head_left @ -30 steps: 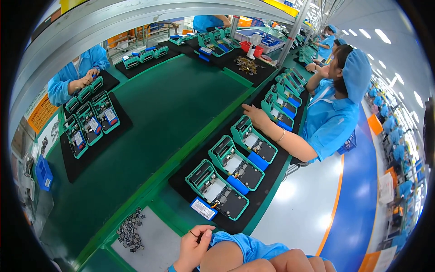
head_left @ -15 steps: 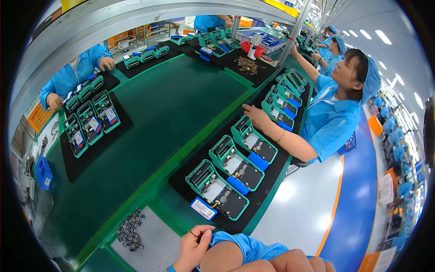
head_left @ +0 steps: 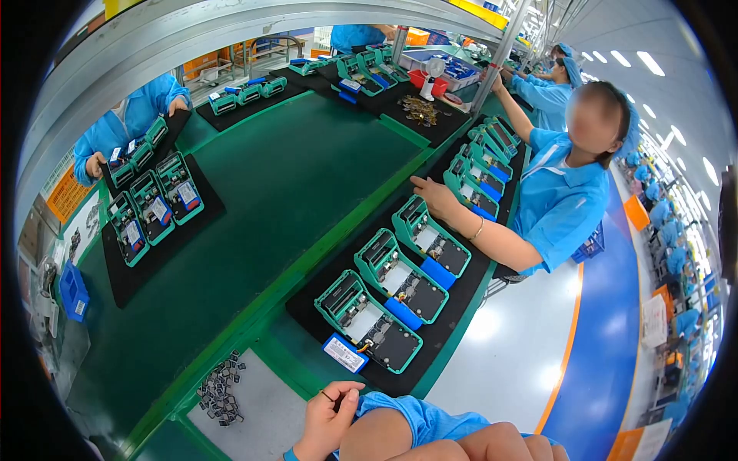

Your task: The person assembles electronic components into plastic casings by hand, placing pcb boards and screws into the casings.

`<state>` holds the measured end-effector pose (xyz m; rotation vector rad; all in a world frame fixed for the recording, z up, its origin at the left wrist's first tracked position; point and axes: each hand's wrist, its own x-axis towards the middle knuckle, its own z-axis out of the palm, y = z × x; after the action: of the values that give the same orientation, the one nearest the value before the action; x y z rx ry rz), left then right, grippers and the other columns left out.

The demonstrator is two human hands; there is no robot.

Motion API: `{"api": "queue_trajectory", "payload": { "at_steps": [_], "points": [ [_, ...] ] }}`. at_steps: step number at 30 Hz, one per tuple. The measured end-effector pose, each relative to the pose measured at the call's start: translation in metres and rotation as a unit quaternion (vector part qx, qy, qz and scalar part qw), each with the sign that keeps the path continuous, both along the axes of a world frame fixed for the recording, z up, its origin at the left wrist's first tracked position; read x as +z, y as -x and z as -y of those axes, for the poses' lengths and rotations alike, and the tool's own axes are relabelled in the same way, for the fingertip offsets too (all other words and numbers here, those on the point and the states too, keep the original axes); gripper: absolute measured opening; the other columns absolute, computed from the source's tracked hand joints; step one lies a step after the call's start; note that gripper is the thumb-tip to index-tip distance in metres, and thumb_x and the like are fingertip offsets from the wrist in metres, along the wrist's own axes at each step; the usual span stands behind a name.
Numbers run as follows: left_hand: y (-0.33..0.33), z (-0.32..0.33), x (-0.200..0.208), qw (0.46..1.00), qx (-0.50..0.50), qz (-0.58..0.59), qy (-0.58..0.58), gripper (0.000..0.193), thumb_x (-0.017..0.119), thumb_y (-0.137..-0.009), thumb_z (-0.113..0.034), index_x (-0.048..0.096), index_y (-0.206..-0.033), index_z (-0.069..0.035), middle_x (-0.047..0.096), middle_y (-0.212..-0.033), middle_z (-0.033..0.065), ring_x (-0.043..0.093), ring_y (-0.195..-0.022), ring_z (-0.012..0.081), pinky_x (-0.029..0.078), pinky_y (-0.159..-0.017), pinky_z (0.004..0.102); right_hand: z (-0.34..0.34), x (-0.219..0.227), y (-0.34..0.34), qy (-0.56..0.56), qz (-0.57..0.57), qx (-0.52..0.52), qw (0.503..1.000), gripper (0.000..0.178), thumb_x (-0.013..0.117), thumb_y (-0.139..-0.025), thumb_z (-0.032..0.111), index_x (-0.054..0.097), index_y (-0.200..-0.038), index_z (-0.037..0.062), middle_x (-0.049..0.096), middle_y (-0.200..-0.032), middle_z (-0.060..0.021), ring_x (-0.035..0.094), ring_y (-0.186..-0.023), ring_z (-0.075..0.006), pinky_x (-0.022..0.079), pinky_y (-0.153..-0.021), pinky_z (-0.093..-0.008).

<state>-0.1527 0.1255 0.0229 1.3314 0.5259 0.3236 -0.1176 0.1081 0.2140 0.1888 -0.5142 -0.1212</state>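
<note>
My left hand (head_left: 329, 421) is closed at the lower edge, thumb against the bent fingers, a ring on one finger. Nothing shows in it. Beside it is a bent bare arm (head_left: 377, 436) with blue cloth round it. Large in the lower right, the curled fingers of my right hand (head_left: 500, 443) are cut off by the edge; what they hold, if anything, is hidden. Ahead of the left hand, an opened green-framed electronic device (head_left: 369, 323) lies on a black mat (head_left: 311, 307), its blue-and-white battery pack (head_left: 345, 353) wired to it. Neither hand touches it.
Small metal parts (head_left: 221, 388) are heaped on a pale sheet (head_left: 269, 407). More devices (head_left: 403, 278) continue along the mat. A co-worker's hand (head_left: 437, 196) rests near them. Beyond the green conveyor belt (head_left: 254, 200), another person (head_left: 115, 131) handles devices. A metal frame (head_left: 269, 15) spans overhead.
My hands have not moved. Across the belt, the other person has raised one side of a black mat with devices on it. The co-worker at right has turned their head this way.
</note>
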Motion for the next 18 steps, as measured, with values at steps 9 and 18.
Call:
{"api": "queue_trajectory", "payload": {
  "at_steps": [9,18],
  "points": [
    [0.0,-0.001,0.003,1.0,0.001,-0.011,0.003,0.015,0.058,-0.1,-0.011,0.067,-0.108,-0.002,0.052,-0.073,-0.0075,0.04,-0.065,0.001,0.031,-0.056,0.0194,-0.002,-0.003,0.0,-0.066,-0.003,0.007,0.998,0.01,0.059,-0.096,0.019,0.066,-0.089,0.0213,0.06,-0.089,0.0039,0.055,-0.097,-0.0129,0.041,-0.09,-0.0436],
    [0.0,0.0,0.003,1.0,0.003,-0.012,0.019,0.015,0.058,-0.1,-0.011,0.067,-0.108,-0.002,0.053,-0.075,-0.0072,0.041,-0.066,0.0013,0.032,-0.058,0.0194,0.007,-0.006,0.003,0.024,-0.026,-0.008,0.999,0.011,0.059,-0.096,0.02,0.066,-0.088,0.0222,0.059,-0.087,0.0054,0.055,-0.096,-0.0116,0.04,-0.089,-0.0418]
  ]
}}
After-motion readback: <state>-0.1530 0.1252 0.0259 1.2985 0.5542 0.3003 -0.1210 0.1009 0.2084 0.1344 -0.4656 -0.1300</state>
